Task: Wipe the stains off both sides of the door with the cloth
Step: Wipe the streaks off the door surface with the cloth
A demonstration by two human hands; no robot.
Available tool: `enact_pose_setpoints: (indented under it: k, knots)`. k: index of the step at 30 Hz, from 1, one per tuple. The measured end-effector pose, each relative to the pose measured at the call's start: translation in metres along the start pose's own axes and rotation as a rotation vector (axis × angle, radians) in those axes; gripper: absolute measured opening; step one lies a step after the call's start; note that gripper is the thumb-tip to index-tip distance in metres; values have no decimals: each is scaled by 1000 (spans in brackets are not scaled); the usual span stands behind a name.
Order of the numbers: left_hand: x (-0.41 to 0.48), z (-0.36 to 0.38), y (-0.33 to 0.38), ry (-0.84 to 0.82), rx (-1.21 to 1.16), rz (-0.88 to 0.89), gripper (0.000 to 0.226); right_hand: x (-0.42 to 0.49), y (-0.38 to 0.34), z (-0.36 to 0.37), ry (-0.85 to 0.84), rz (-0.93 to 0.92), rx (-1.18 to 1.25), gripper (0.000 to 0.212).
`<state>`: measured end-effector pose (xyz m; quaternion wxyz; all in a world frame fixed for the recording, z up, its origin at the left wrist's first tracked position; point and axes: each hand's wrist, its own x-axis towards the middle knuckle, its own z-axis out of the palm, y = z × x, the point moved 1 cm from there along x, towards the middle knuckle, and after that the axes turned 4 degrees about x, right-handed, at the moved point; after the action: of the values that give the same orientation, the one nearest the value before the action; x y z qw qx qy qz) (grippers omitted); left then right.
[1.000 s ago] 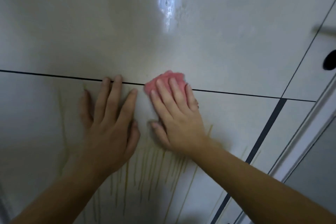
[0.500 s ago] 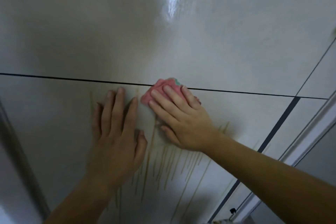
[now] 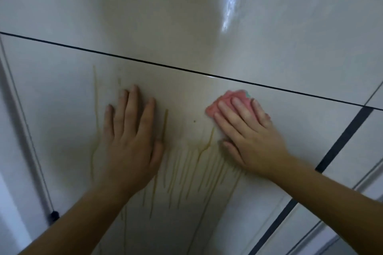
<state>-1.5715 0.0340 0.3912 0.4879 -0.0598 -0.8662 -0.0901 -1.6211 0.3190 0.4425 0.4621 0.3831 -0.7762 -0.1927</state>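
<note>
A glossy white door [image 3: 186, 16] fills the view, crossed by a thin black groove [image 3: 157, 65]. Yellowish drip stains [image 3: 186, 170] run down the lower panel between and below my hands. My right hand [image 3: 248, 136] presses a folded pink cloth [image 3: 226, 100] flat against the door just under the groove; only the cloth's upper edge shows past my fingers. My left hand [image 3: 130, 143] lies flat on the door to the left, fingers together, holding nothing. A long streak [image 3: 95, 105] runs down left of it.
A wide black vertical strip [image 3: 342, 141] runs down the door's right side, with the pale door frame [image 3: 369, 184] beyond it. The door's left edge [image 3: 22, 122] and a small black fitting [image 3: 54, 215] sit at the lower left.
My right hand has slid the cloth to the right along the groove, away from my left hand. The streaks between the hands look fainter. The view has shifted right.
</note>
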Motion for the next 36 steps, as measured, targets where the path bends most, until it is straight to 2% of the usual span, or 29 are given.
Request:
enact_pose_setpoints:
  k: [4,7,12,17,20,23,27,32,36]
  knots:
    - [-25,11,24,-77,34,-14,77,-31,4,11,32,46,23,69]
    - [-38,20,33,-129,47,-67,82,-26,-3,16,73,-7,89,67]
    - [-42,15,39,-188,11,-91,78,-94,-11,30,-28,-38,65,72]
    - [-50,5,40,-288,-29,-152,76,-15,-28,17,114,119,128,66]
    - [-54,2,43,-319,-69,-209,76,-29,-55,31,58,10,141,67]
    - [-60,4,44,-295,-72,-237,76,-41,-56,36,20,-79,126,68]
    - [-66,12,34,-237,-97,-321,77,5,-46,22,92,98,128,70]
    - [-75,27,21,-157,-173,-372,69,-10,-76,38,-18,-183,90,72]
    - [-78,39,11,-59,-227,-421,66,42,-65,19,92,-57,100,67]
